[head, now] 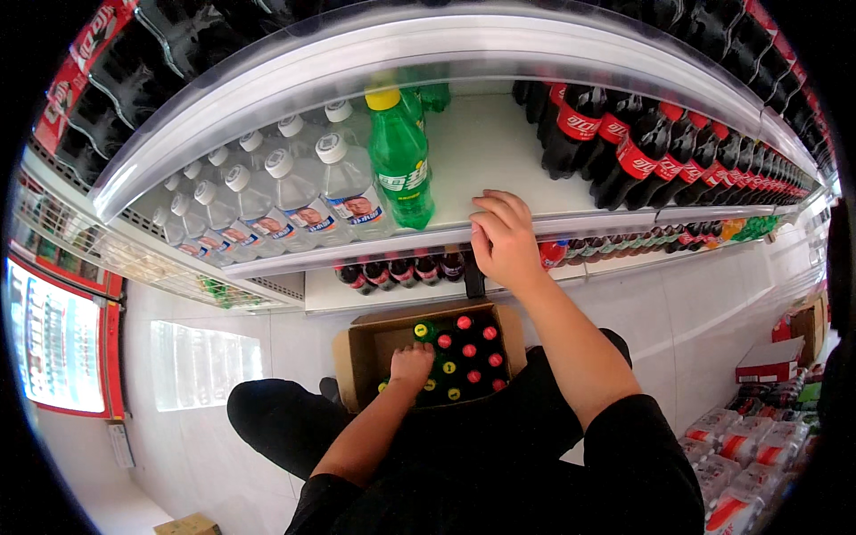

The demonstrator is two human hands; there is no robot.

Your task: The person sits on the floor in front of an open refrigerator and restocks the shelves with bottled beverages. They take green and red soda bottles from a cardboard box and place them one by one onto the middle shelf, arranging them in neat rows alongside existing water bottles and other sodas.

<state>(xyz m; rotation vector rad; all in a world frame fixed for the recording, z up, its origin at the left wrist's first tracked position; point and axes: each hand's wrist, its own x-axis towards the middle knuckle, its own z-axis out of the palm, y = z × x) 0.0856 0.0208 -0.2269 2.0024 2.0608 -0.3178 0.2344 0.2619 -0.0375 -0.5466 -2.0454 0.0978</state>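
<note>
My left hand (412, 364) reaches into an open cardboard box (344, 361) on the floor, over yellow-capped green bottles; its fingers are partly hidden, so its grip cannot be told. Several red-capped dark bottles (469, 350) stand in the box's right part. My right hand (503, 234) is at the front edge of the white shelf (468, 160), fingers loosely curled and apart, holding nothing. To its left on the shelf stands a green Sprite bottle (403, 160) with a yellow cap, beside rows of clear white-capped bottles (354, 194). Coca-Cola bottles (578, 130) stand further right.
A curved upper shelf edge (428, 40) overhangs the bottles. Small dark bottles (401, 271) line the lower shelf. Wrapped drink packs (742, 448) and a red-and-white carton (769, 361) lie at right. A lit cooler (60, 334) is at left.
</note>
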